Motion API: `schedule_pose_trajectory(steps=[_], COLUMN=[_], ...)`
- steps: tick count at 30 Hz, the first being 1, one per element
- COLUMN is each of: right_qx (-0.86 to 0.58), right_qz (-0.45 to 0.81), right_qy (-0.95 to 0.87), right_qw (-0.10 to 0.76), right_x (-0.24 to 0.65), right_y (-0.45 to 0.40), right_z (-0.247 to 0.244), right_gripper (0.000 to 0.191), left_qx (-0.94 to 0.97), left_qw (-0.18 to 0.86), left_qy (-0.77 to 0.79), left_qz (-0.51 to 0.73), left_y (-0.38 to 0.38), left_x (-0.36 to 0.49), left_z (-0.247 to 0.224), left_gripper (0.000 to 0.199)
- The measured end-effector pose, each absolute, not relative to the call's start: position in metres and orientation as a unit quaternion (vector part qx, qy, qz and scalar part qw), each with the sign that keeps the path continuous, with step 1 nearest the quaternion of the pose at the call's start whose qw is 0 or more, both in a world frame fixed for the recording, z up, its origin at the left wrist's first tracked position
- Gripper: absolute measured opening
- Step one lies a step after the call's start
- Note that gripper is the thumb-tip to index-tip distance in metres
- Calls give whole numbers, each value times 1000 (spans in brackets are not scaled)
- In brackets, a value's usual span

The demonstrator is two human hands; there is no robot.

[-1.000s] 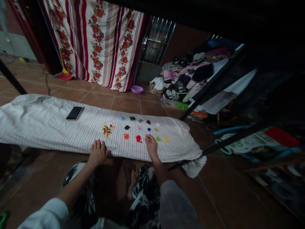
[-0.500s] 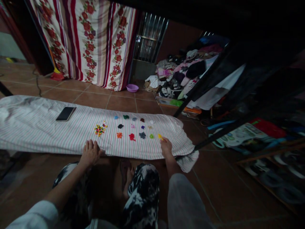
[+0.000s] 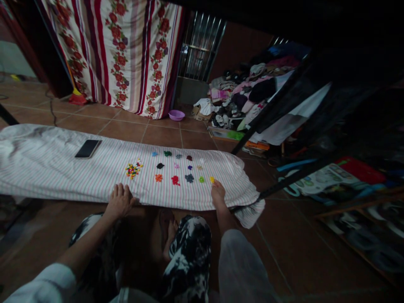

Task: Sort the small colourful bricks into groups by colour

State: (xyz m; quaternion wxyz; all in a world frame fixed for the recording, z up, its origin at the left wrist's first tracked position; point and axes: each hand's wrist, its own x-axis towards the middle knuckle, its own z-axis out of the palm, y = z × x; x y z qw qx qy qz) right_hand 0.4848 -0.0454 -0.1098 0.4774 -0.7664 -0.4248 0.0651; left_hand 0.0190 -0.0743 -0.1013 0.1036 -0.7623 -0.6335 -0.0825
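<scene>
On a striped cloth (image 3: pixel 104 181) lie small piles of coloured pieces in rough rows. A mixed pile (image 3: pixel 133 169) is on the left, with orange (image 3: pixel 158 178), red (image 3: pixel 175 180), grey (image 3: pixel 189 178) and lime green (image 3: pixel 201 179) piles to its right. My right hand (image 3: pixel 218 192) is at the yellow pile (image 3: pixel 212 179), fingers pressed together; anything between them is too small to make out. My left hand (image 3: pixel 120 201) rests on the cloth's near edge below the mixed pile, fingers somewhat apart and holding nothing.
A dark phone (image 3: pixel 88 149) lies on the cloth's left part. Beyond are a floral curtain (image 3: pixel 135 54), a purple basin (image 3: pixel 176 115) and heaped clothes (image 3: pixel 246 90). Dark metal bars (image 3: pixel 284 181) slant at the right. My knees are below the cloth's near edge.
My right hand has shifted very slightly left at the yellow pile. My left hand stays on the near edge. The view has moved a little.
</scene>
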Motion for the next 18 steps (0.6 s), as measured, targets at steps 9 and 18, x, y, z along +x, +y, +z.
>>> schedule_pose_trajectory(steps=[9, 18], right_qx=[-709, -589], right_qz=[41, 229], right_qy=[-502, -641], right_qw=[494, 436], right_x=[404, 278], right_y=[-45, -44], right_z=[-85, -81], right_gripper=[38, 27], left_qx=[-756, -724], left_qw=[61, 21], left_qy=[-649, -686], left_qz=[-57, -76], left_y=[-76, -63], left_x=[20, 20], left_z=[-93, -88], left_gripper=[65, 56])
